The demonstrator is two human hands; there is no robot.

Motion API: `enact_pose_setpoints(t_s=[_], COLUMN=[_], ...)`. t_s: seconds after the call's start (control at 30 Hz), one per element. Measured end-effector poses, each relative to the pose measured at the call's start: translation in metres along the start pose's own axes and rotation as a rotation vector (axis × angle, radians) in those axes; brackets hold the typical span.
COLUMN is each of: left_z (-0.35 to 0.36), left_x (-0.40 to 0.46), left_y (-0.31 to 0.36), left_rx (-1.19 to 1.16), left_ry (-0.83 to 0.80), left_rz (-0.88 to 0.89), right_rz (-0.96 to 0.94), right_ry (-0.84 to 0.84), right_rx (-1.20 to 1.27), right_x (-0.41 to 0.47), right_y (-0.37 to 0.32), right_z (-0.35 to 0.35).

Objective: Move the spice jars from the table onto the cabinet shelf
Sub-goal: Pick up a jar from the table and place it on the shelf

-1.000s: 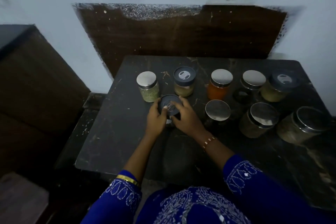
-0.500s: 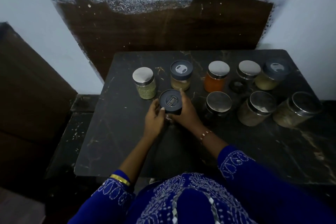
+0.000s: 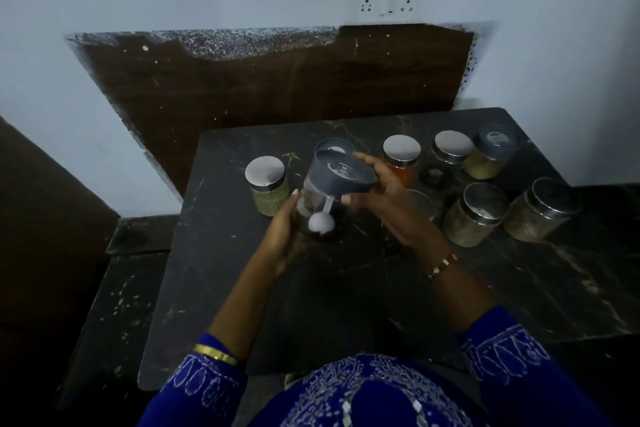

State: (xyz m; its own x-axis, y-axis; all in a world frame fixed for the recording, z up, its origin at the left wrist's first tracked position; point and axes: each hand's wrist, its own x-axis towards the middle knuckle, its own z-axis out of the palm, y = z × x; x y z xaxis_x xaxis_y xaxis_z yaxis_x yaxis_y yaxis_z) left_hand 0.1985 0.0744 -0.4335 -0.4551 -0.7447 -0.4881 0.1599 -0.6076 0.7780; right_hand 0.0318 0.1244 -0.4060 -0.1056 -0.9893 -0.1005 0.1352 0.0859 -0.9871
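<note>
One: Two hands on a single jar, and asking how, and where.

Two: Holding the dark-lidded jar point(image 3: 332, 198) clear of the tabletop point(image 3: 346, 288), above its left half, tilted so the lid is leaning up and to the right. Gripping the glass body low on its left side with the left hand point(image 3: 284, 236), fingers curled round it. Pinching the lid with the right hand point(image 3: 384, 204), thumb under the near rim and fingers wrapped over the far edge.

One: Wondering about the contents.

Two: Seeing something dark low in the glass and a white scoop point(image 3: 322, 222) inside. Judging it loose enough to shift, so advising levelling the jar before carrying. Also advising taking the weight at the glass, not the lid, since lifting by the lid alone is risking it coming off.

One: Asking about the neighbours.

Two: Counting eight more jars standing on the tabletop, so placing the task near its start. Passing closest to the green-filled jar point(image 3: 268, 187) just to the left and a second dark-lidded jar point(image 3: 334, 146) directly behind. Noting the orange-filled jar point(image 3: 401, 158) behind the right hand. Suggesting rising straight up first, then swinging away, avoiding clipping those lids.

One: Asking about the shelf.

Two: Not finding any cabinet shelf in view. Noting a dark brown surface point(image 3: 45, 218) at the far left, but not being able to tell whether it belongs to the cabinet.
</note>
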Motion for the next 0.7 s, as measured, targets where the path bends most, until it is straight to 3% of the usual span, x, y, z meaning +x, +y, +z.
enact_pose_setpoints(t_s=[0.1,0.2,0.33,0.47,0.7], left_z=[0.01,0.027,0.042,0.062,0.067], left_x=[-0.003,-0.009,-0.016,-0.027,-0.039], left_y=[0.003,0.004,-0.001,-0.009,-0.004], left_rx=[-0.157,-0.132,-0.011,0.065,0.026], left_ry=[-0.123,-0.147,-0.067,0.05,-0.01], left_rz=[-0.098,0.022,0.267,0.422,0.56], right_rz=[-0.053,-0.113,-0.077,-0.048,-0.034], right_ry=[0.063,0.266,0.411,0.355,0.312], right_rx=[0.153,0.259,0.101,0.051,0.294], right_x=[-0.004,-0.005,-0.008,-0.018,-0.019], right_y=[-0.008,-0.009,-0.009,-0.011,-0.017], right_z=[0.001,0.0,0.008,0.005,0.001])
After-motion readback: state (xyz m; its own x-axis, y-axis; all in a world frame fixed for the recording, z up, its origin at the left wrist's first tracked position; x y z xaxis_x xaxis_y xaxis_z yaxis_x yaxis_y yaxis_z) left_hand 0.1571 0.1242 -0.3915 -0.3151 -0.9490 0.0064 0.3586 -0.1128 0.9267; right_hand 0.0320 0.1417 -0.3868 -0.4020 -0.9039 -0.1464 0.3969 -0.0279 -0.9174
